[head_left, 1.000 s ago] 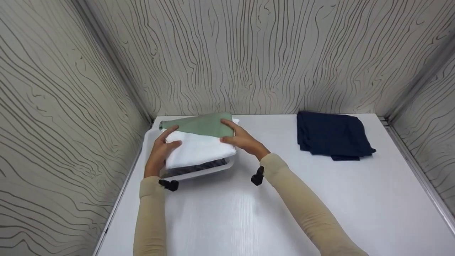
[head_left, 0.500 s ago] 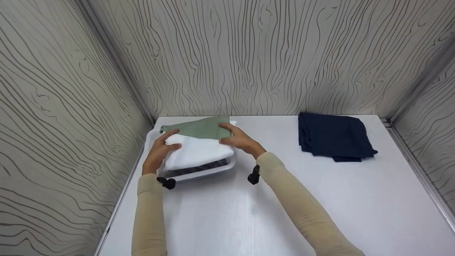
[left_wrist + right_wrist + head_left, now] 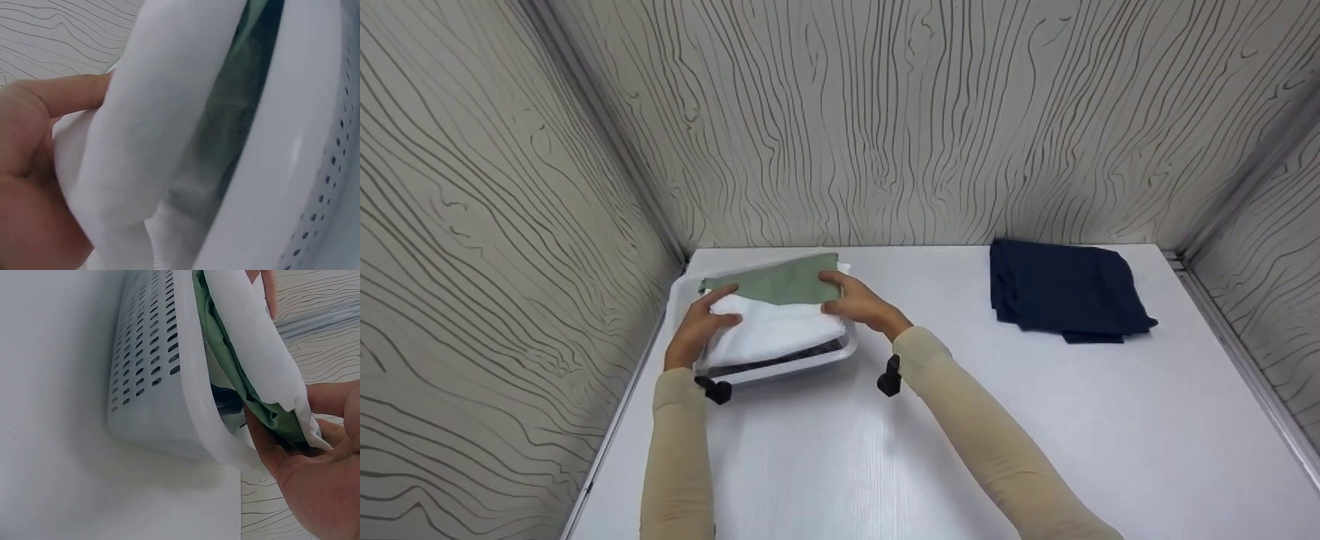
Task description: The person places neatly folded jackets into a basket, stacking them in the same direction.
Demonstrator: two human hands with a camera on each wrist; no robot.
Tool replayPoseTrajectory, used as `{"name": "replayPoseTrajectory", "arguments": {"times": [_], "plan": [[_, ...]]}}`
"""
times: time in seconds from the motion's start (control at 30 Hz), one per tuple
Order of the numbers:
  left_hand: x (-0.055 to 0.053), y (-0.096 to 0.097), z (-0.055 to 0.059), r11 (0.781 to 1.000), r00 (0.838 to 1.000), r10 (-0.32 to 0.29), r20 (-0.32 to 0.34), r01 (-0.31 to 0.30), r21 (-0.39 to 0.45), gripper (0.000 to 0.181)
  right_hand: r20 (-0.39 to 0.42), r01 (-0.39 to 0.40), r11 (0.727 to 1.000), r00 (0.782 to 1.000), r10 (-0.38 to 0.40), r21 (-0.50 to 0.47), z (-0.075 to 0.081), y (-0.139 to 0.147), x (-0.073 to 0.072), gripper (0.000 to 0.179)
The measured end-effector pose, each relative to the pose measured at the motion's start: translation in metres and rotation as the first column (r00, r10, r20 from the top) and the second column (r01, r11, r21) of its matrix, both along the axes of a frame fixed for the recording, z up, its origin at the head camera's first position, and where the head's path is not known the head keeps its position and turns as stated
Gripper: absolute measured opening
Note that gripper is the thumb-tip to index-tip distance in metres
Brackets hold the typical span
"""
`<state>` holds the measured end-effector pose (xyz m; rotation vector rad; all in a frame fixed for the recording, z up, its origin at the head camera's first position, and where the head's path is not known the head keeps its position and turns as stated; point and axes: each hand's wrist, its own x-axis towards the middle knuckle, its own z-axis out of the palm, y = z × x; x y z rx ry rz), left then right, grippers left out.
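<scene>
A folded white and green garment (image 3: 776,330) is held at the mouth of a white perforated laundry basket (image 3: 791,369). My left hand (image 3: 696,330) grips its left side, thumb on top; the left wrist view shows the white fabric (image 3: 152,112) between thumb and palm. On the opposite side, my right hand (image 3: 864,301) holds the edge, with fingers under the green layer (image 3: 275,419) in the right wrist view. Darker cloth (image 3: 226,398) shows inside the basket below the garment. How deep the basket's contents go is hidden.
A folded navy cloth (image 3: 1065,289) lies at the back right of the white table (image 3: 960,435). Wood-patterned panels (image 3: 840,120) enclose the back and both sides. The basket stands near the back left corner, close to the left panel.
Both hands have lowered the garment slightly toward the basket and nearer to me. The right hand has shifted a little left. The navy cloth stays where it was.
</scene>
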<state>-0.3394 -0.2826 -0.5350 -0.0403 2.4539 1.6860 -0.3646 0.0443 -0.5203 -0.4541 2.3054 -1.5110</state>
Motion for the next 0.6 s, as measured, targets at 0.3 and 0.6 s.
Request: {"name": "replayPoseTrajectory", "arguments": {"times": [0.3,0.6], "plan": [[0.0,-0.005,-0.009,0.998,0.999,0.036,0.029,-0.035,-0.059,0.068,-0.006,-0.035,0.996,0.999,0.035,0.08,-0.001,-0.005,0.005,0.071],[0.005,-0.002,-0.008,0.989,0.978,0.087,0.19,-0.062,-0.134,0.084,-0.165,-0.045,0.972,0.983,0.085,0.233,-0.003,-0.012,0.008,0.07]]}}
